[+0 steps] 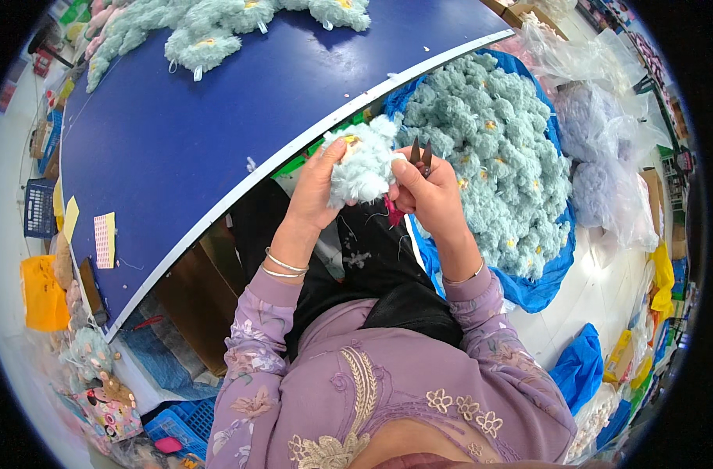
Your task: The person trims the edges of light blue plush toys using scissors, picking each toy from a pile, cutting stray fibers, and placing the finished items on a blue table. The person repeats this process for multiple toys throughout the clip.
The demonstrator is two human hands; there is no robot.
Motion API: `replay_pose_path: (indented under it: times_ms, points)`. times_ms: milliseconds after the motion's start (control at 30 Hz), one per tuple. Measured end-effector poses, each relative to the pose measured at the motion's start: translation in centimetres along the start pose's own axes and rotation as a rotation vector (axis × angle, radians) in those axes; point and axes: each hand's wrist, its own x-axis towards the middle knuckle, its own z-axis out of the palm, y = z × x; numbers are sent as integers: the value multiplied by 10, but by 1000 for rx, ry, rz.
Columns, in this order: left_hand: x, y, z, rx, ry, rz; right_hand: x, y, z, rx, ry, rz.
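My left hand grips a small fluffy pale-blue plush piece from its left side, above my lap. A bit of yellow shows on the plush near my left thumb. My right hand pinches the plush's right edge between thumb and finger. Tucked in that same hand is a pair of thread snips, dark blades pointing up and away from the plush. Something dark pink hangs below my right fingers; it seems to be part of the snips' handle, though I cannot tell.
A blue sack heaped with similar plush pieces stands at my right. The blue table to my left bears more plush at its far side and a sticker sheet. Clear bags of plush stand farther right.
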Motion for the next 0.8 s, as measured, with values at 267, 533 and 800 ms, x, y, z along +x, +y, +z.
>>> replay_pose_path:
  times_ms: [267, 533, 800]
  points:
    - [16, -29, -23, 668, -46, -29, 7, -5, -18, -230, 201, -13]
    - [52, 148, -56, 1271, 179, 570, -31, -78, -129, -1006, 856, -282]
    - [138, 236, -167, 2102, 649, 684, -2, -35, -54, -772, 290, -165]
